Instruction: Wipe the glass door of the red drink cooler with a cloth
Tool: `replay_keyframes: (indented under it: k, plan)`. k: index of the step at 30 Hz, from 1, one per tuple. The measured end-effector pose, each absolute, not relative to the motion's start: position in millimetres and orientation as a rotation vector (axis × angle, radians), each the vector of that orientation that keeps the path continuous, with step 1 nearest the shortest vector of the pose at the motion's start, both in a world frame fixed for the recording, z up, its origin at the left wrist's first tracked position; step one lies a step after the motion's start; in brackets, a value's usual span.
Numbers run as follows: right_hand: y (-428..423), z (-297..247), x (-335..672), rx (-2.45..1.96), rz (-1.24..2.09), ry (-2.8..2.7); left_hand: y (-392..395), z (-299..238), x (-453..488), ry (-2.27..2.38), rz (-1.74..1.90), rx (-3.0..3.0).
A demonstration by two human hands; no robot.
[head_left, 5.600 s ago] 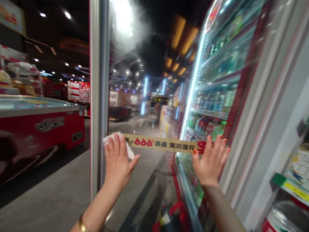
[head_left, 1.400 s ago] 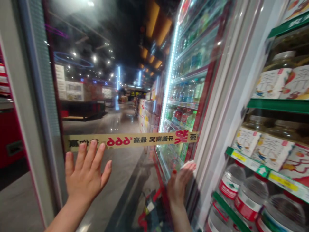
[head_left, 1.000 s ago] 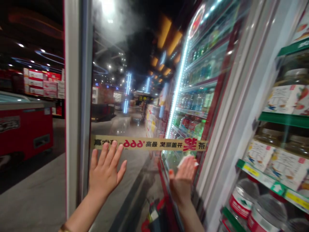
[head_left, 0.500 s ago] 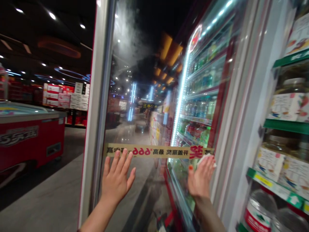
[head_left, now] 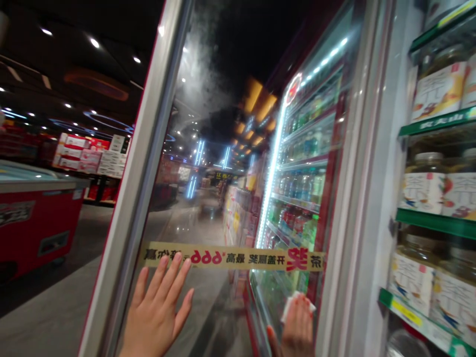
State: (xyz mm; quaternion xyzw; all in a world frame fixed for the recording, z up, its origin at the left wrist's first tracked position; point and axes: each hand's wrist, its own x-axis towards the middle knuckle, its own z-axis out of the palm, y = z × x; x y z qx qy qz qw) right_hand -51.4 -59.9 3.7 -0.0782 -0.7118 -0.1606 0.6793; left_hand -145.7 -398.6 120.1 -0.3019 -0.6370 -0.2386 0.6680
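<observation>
A glass door (head_left: 208, 213) in a silver frame stands swung open before me, with a yellow printed strip (head_left: 241, 259) running across it. My left hand (head_left: 158, 302) is spread flat on the inside of the glass, its fingertips overlapping the strip's left end. Lower right, my right hand (head_left: 297, 322) presses a white cloth or tissue (head_left: 288, 307) against the pane below the strip. Its fingers lie close together over the cloth, and the hand is slightly blurred. Whitish haze covers the upper part of the glass.
Right of the door, cooler shelves (head_left: 435, 223) with green edges hold several labelled bottles (head_left: 424, 183). A red chest freezer (head_left: 37, 233) stands on the left, with stacked boxes (head_left: 82, 153) behind it. A lit drinks display (head_left: 301, 163) shows in the glass.
My right hand and the cloth have moved down, from the strip to below it. My left hand sits lower and further left in view. The view has tilted, and the door frame leans more.
</observation>
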Motion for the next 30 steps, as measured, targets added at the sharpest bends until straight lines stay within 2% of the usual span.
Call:
replay_keyframes:
  k: [3,6,12,20,25,30]
  plan:
    - [-41.3,-16.8,-59.8,-0.405,-0.106,-1.486,-397.6,120.7,-146.3,-1.427,-0.532,-0.663]
    - [-59.5,-38.8,-62.9,-0.517,-0.006,-1.522,-398.3,121.2,-145.9,-1.439,-0.512,-0.650]
    - [-94.2,-73.3,-49.4,-0.581,0.065,-1.655,-399.5,119.8,-152.1,-1.473,-0.462,-0.660]
    - [-108.4,-91.3,-35.4,-0.584,0.067,-1.768,-398.2,117.5,-171.5,-1.508,-0.444,-0.662]
    - [-107.3,-59.4,-26.3,-0.488,0.031,-1.781,-399.8,115.1,-176.1,-1.559,-0.428,-0.656]
    - [-90.3,26.5,-32.3,-0.332,0.020,-1.821,-402.8,113.1,-173.8,-1.592,-0.368,-0.634]
